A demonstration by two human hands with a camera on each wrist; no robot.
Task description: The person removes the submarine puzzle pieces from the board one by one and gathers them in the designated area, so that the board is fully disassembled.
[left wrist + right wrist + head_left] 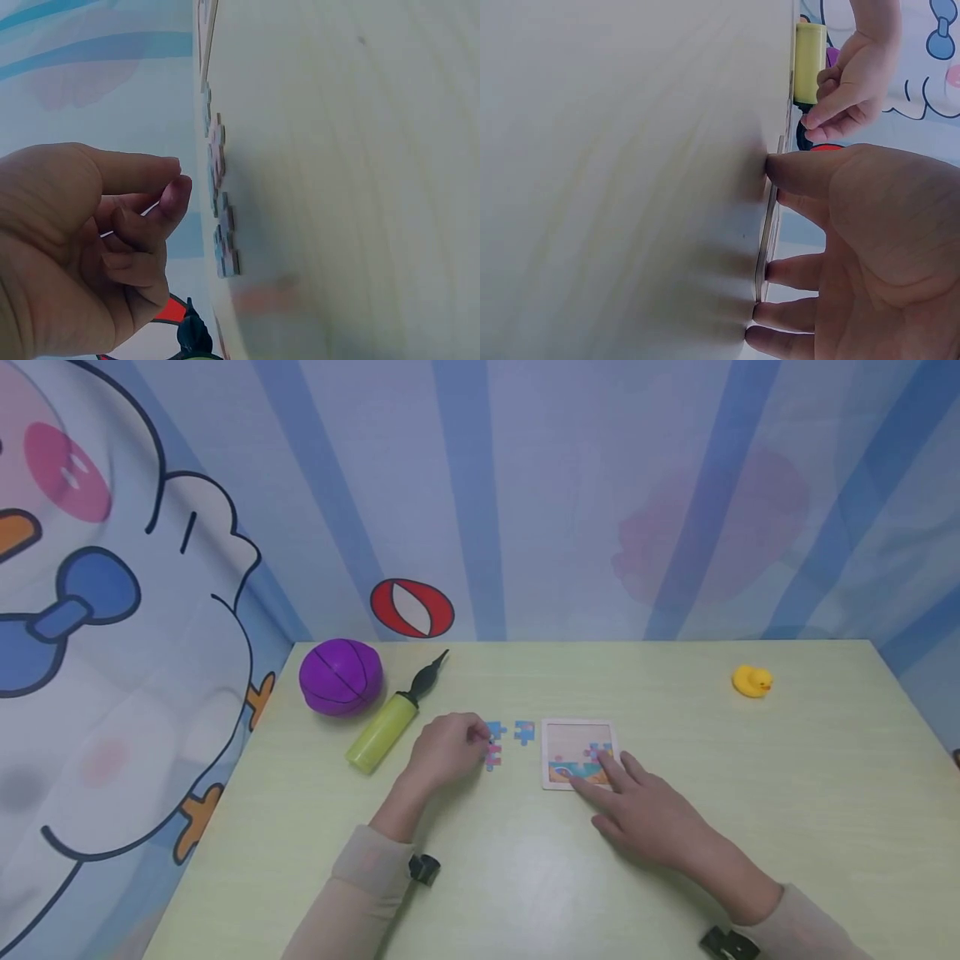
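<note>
lying under right fingers (595, 790): puzzle tray (566, 740)

"What's being worn over there?"
"Pale beige: a left sleeve (347, 906) with a broad cuff (372, 867), and a matching right sleeve (802, 927)."
"And the dark bits?"
"One small black wrist camera (424, 869) left, another blocky black camera (729, 943) right."

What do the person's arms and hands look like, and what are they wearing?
The left hand and right hand are bare, with no gloves. The arms have pale beige sleeves that end before the hands. A small black gadget shows near each cuff.
</note>
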